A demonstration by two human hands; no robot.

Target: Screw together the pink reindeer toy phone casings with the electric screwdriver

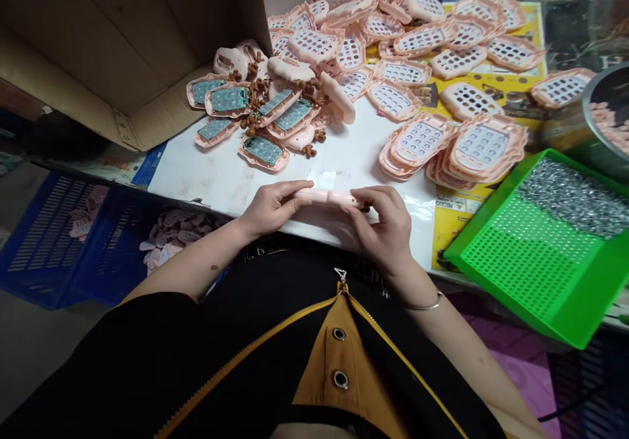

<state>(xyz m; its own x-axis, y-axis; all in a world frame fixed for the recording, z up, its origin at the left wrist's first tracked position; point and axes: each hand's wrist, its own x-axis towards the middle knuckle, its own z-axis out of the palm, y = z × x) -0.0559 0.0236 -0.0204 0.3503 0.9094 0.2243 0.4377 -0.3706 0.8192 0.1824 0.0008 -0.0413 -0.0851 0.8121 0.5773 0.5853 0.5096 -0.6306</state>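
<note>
Both my hands hold one pink plastic toy-phone shell (328, 196) edge-on at the near edge of the white table (216, 177). My left hand (272, 206) grips its left end with fingers curled over the top. My right hand (384, 226) is closed around its right end. Behind them lies a cluster of pink shells with green circuit boards (255, 114) and small brown parts. Further back and right spreads a big heap of pink keypad covers (422, 65).
An open cardboard box (113, 52) stands at the back left. A green perforated tray (540, 249) with small metal screws (574, 196) sits at the right, a metal bowl (607, 121) behind it. A blue crate (63, 242) with pink parts is below the table, left.
</note>
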